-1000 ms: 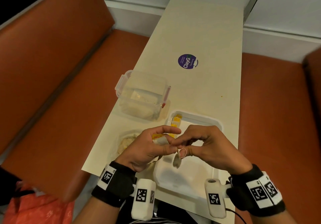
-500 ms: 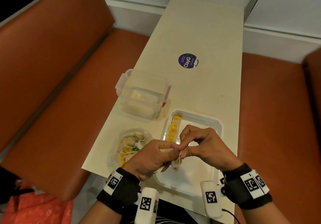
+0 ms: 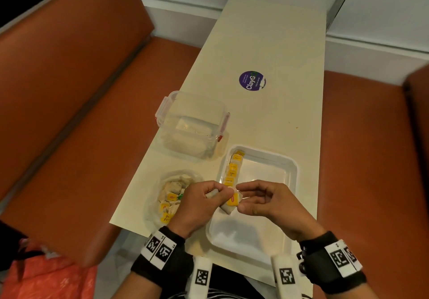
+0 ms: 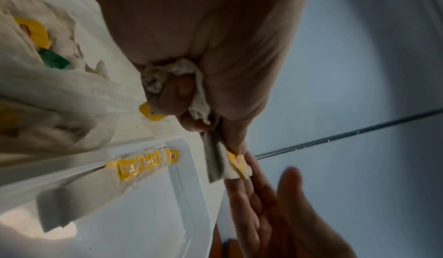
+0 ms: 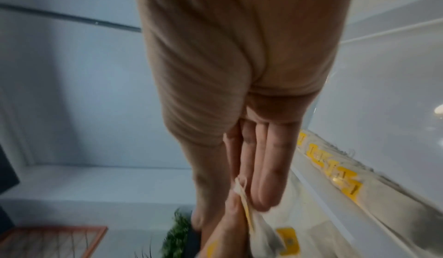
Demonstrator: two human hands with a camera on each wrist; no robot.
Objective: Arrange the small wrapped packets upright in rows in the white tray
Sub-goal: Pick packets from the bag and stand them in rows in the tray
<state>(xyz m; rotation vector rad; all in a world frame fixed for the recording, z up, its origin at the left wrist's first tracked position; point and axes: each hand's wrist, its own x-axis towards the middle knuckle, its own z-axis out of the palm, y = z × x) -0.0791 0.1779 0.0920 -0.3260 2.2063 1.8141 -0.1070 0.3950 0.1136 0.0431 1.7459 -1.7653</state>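
Note:
A white tray [image 3: 293, 166] lies on the table, with a row of upright yellow-tagged packets [image 3: 232, 171] along its left wall. Over the tray's left side my left hand [image 3: 220, 194] pinches one yellow-tagged packet [image 3: 232, 202] under its thumb. In the left wrist view its fist [image 4: 215, 101] also grips crumpled packets [image 4: 172, 76]. My right hand [image 3: 243, 196] touches that pinched packet [image 4: 237, 165] with fairly straight fingers [image 5: 261, 167], thumb apart. The row [image 5: 335, 171] shows beside them.
A clear bag of loose packets [image 3: 170, 199] sits left of the tray near the table's front edge. Behind it stands a clear lidded container [image 3: 192, 124]. A purple round sticker [image 3: 252, 80] marks the table farther back. Orange benches flank the table.
The right hand has loosened from a pinch to straighter fingers. The packet between the hands now shows its yellow tag. Both hands stay over the tray's left side.

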